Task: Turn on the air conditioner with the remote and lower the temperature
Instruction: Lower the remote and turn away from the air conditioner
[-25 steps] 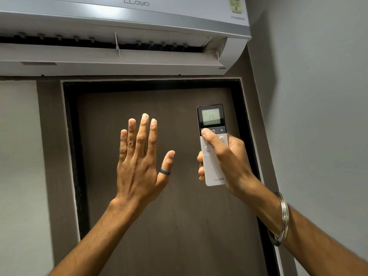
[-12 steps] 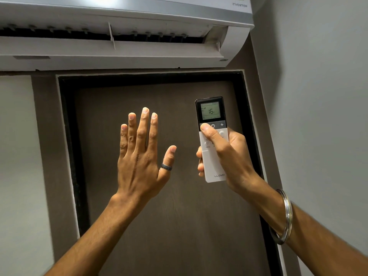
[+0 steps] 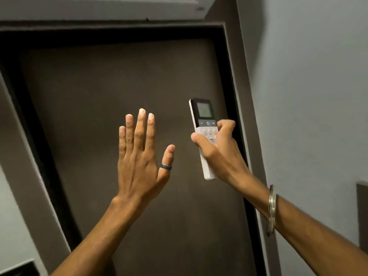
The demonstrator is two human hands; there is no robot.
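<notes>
The right hand point(image 3: 217, 150) is clamped around the remote point(image 3: 205, 134), fingers wrapped over its lower half. The thumb, which half a second ago pressed the minus key, has come off the buttons, and the screen point(image 3: 204, 109), which then read 16, now looks blank or too blurred to read. The left hand point(image 3: 139, 156) stays raised, flat and spread, holding nothing. The view has dropped: only the air conditioner's point(image 3: 99, 8) underside shows above the door point(image 3: 99, 96). The lowering looks done.
</notes>
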